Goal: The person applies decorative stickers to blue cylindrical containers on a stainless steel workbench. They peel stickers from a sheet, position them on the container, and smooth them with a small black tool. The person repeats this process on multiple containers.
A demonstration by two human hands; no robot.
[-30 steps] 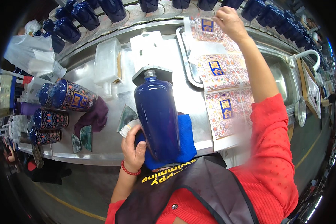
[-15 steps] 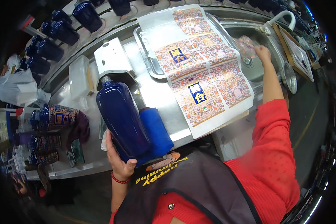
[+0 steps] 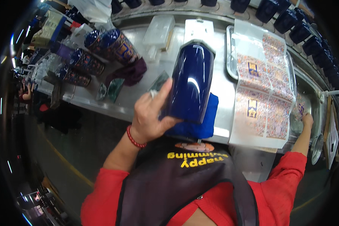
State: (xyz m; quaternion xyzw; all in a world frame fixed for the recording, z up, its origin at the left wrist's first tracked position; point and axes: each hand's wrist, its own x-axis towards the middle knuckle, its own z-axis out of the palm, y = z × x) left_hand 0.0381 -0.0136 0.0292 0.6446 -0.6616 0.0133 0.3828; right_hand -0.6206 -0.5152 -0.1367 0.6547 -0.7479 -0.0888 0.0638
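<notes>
A glossy dark-blue bottle (image 3: 192,79) lies in front of me with its base toward me, its neck end at a white stand (image 3: 198,30). My left hand (image 3: 152,113) grips its lower left side, fingers along the side and thumb by the base. Under the base is a bright blue cloth (image 3: 211,120). Far to the right, my right hand (image 3: 307,119) pinches a small floral-patterned decal piece (image 3: 300,109) over the sink (image 3: 315,120). Between my hands lies a large white sheet of floral decals (image 3: 261,92), partly over a metal tray (image 3: 229,56).
Several decorated bottles (image 3: 120,47) lie at left beside a purple cloth (image 3: 133,73) and green pieces (image 3: 115,89). A translucent plastic box (image 3: 158,32) stands behind. Dark-blue bottles (image 3: 286,20) line the back. By the sink are a faucet (image 3: 330,92), metal bowl (image 3: 316,150) and clipboard (image 3: 330,139).
The view has swung left, so the bench appears shifted right. My left hand has gone from loosely beside the bottle's base to gripping it, and the base now faces me more. My right hand stays at the sink.
</notes>
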